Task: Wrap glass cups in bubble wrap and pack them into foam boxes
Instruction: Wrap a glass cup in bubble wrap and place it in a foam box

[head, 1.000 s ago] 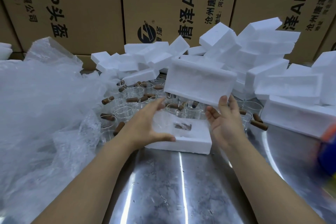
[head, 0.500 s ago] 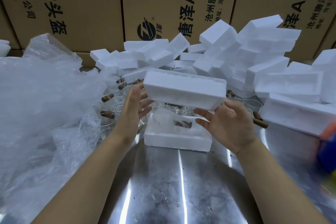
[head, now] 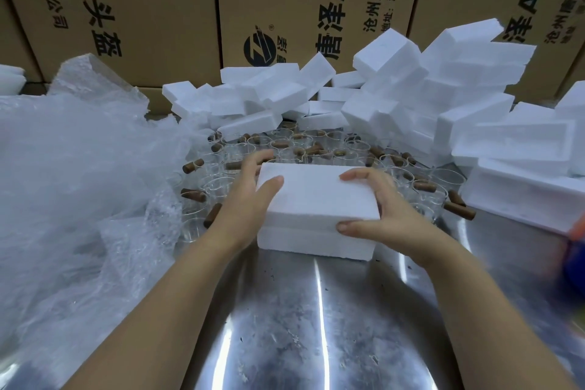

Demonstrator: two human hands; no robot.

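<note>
Two bare hands were at work on one foam box [head: 311,233] made of two white halves, the upper half [head: 316,193] laid flat on the lower half [head: 304,241] with a seam showing along the near side. The box lay on the metal table [head: 316,326] in the middle of the view, broad face up, its long axis running left to right across the person. The left hand [head: 250,199] clasped the left end, thumb on the top face and fingers curled behind the far corner. The right hand [head: 389,215] clasped the right end, fingers bent over the top and thumb pressed against the seam. Just behind the box, touching or nearly touching its far side, stood the glass cups [head: 332,149] with brown handles, crowded rim to rim, dozens of them and too many to count. A loose heap of bubble wrap [head: 79,184] filled the left side and reached the cups' edge. Behind and to the right rose a tumbled pile of foam pieces [head: 411,98], likewise past counting, one open half [head: 522,142] facing the camera. Three printed cardboard cartons [head: 300,3] walled off the back. A blurred blue and orange object [head: 576,256] sat at the right edge.
</note>
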